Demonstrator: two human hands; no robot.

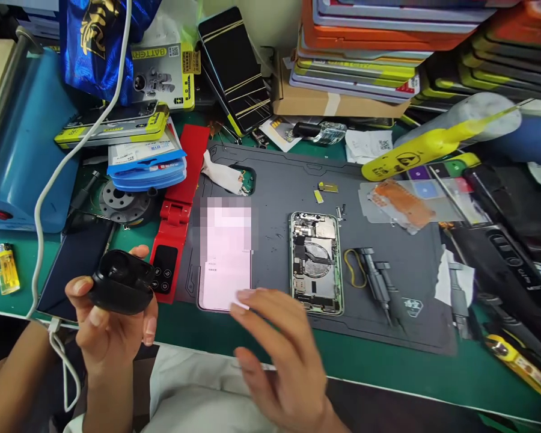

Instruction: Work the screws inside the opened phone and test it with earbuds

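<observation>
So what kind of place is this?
Most likely a phone repair bench: an opened phone with its insides exposed lies on a dark work mat, small screwdrivers rest beside it, and a package marked BATTERY stands behind.

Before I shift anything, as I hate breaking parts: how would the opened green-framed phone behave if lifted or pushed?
The opened phone is probably fragile: its inner parts lie exposed. Its rim suggests stiffness. Lying flat, it should slide, not roll.

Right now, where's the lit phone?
In the head view, the lit phone lies at left on the grey mat, between the red device and opened phone, by the right hand.
</observation>
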